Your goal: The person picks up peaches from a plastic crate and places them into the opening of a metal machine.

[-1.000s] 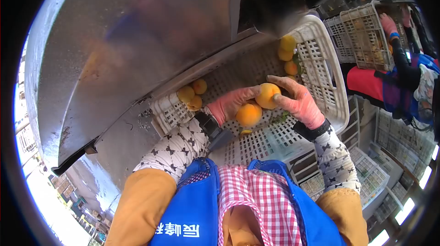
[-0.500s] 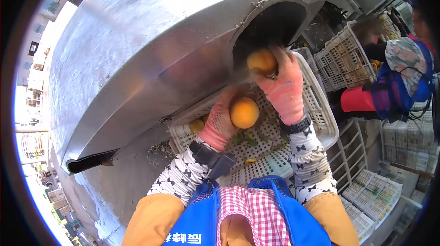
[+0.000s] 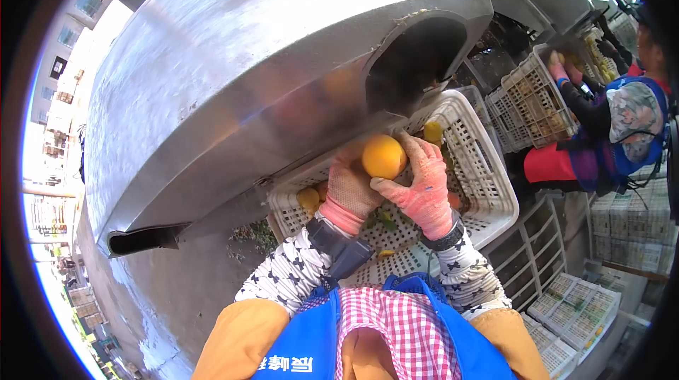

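Note:
One round orange sits between my two pink-gloved hands, above a white slatted plastic crate. My left hand is closed around its left side, with the fingers partly hidden behind the fruit. From the right, my right hand grips the same orange with thumb and fingers. Inside the crate, a yellowish fruit lies near the left end and a greenish-yellow fruit near the far side. Green leaves lie on the perforated crate floor.
A large metal machine housing with a dark round opening rises behind the crate. To the right, a co-worker reaches into another crate. A metal rack and stacked crates stand at lower right.
My right hand has come down from near the opening to the orange at my left hand. The second orange it held is no longer in its grip. The co-worker's arms have shifted.

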Tool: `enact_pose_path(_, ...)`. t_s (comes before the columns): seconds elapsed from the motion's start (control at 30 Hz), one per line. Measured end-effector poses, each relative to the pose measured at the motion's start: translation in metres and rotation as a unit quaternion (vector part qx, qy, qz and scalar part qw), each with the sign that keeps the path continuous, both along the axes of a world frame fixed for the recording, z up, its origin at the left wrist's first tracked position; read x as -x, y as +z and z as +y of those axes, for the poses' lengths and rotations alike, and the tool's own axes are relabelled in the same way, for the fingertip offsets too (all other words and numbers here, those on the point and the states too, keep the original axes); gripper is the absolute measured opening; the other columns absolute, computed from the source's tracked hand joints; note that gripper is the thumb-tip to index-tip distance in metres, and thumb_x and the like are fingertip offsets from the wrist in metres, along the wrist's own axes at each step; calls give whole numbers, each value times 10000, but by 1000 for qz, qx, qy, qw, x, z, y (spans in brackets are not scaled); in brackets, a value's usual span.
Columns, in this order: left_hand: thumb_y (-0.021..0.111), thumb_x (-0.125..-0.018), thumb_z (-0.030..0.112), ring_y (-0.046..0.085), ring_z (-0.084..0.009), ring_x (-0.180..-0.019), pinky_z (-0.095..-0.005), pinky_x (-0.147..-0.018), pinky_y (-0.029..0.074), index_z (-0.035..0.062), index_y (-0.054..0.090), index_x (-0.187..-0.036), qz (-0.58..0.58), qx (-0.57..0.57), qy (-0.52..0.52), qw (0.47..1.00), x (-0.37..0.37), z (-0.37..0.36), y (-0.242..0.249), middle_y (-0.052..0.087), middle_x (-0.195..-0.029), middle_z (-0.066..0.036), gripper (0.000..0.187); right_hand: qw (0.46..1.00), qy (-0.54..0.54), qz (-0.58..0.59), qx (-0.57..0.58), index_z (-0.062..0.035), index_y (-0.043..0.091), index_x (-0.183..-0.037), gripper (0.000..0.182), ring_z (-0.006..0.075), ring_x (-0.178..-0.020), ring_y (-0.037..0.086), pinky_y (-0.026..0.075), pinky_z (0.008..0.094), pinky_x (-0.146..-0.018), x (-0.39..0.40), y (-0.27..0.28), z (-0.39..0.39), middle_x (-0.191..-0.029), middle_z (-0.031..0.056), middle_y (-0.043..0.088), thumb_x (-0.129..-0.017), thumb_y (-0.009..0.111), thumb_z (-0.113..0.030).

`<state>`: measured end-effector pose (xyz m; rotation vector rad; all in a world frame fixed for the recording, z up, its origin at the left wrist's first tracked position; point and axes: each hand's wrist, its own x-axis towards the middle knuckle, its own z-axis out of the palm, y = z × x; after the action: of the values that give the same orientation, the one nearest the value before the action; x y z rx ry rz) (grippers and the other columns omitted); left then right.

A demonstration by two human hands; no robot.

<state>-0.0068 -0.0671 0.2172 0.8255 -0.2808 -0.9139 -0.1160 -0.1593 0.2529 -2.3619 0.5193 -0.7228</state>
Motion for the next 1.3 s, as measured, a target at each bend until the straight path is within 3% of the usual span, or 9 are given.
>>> enact_pose_path(0.13, 679, -882, 107, 605, -216, -1156, -370, -1051, 477, 22, 556, -1285, 5, 8, -46, 999, -9, -4, 4, 637, -1240, -121, 429, 998, -20, -62, -17, -44, 541, -1363, 842, 387, -1167, 540, 440, 456, -1023, -4, 2, 2, -1250, 188, 591, -603, 864, -206)
enact_pose_path(0.2, 698, -857, 192, 558, -207, -1212, -366, -1072, 443, 21, 511, -1354, 266, 75, -106, 955, -8, 2, 16, 582, -1309, -130, 558, 999, -10, -43, 16, -45, 519, -1385, 848, 387, -1171, 554, 465, 441, -1004, 0, 16, -3, -1273, 199, 579, -625, 868, -187)
enact_pose_path(0.33, 742, -800, 301, 518, -244, -1252, -396, -1102, 385, -9, 471, -1387, -151, -3, -82, 985, -5, 8, 46, 537, -1345, -135, 717, 996, 14, -33, -77, -26, 488, -1399, 824, 391, -1168, 586, 501, 427, -980, 4, 20, -4, -1285, 222, 562, -690, 865, -206)
enact_pose_path(0.67, 675, -907, 281, 556, -197, -1192, -339, -1074, 396, -7, 507, -1381, -7, 14, -58, 998, -5, -5, 48, 593, -1283, -91, 579, 998, -20, -61, 9, 10, 496, -1372, 822, 395, -1083, 605, 526, 429, -912, -15, 27, -23, -1201, 233, 588, -682, 864, -245)
enact_pose_path(0.87, 725, -858, 271, 530, -247, -1259, -383, -1078, 414, 78, 572, -1315, -117, -257, -74, 956, -13, 8, -128, 565, -1323, -131, 519, 983, -157, -8, 92, -6, 516, -1341, 773, 424, -941, 600, 534, 459, -807, -108, -24, -86, -1081, 226, 593, -704, 836, -304)
enact_pose_path(0.93, 764, -778, 374, 528, -328, -1246, -422, -1056, 432, 118, 535, -1358, -419, -572, -107, 697, -7, 15, -166, 539, -1335, -180, 673, 976, -146, -64, 146, 1, 538, -1321, 640, 327, -905, 644, 543, 396, -793, -120, -15, -96, -1052, 171, 636, -789, 803, -237)
enact_pose_path(1.03, 767, -733, 461, 515, -392, -1225, -467, -1025, 451, 116, 493, -1380, -482, -576, -119, 650, -6, 21, -222, 499, -1361, -207, 782, 930, 17, -224, -291, 6, 582, -1285, 473, 185, -904, 653, 535, 300, -802, -68, 29, -104, -1045, 104, 676, -879, 749, -170)
enact_pose_path(1.13, 765, -737, 445, 505, -407, -1222, -476, -981, 477, 131, 459, -1392, -493, -586, -160, 623, -4, 17, -256, 464, -1390, -203, 789, 943, -55, -92, -317, -6, 644, -1241, 356, 115, -940, 645, 510, 250, -864, -8, -18, -129, -1087, 72, 699, -926, 710, -158)
enact_pose_path(1.3, 765, -741, 406, 557, -375, -1191, -434, -985, 484, 105, 550, -1326, -480, -596, -247, 594, -17, 5, -241, 562, -1301, -194, 692, 907, -135, 383, -114, -31, 600, -1271, 487, 406, -1155, 594, 480, 429, -980, 48, -162, -130, -1228, 235, 630, -830, 723, -195)
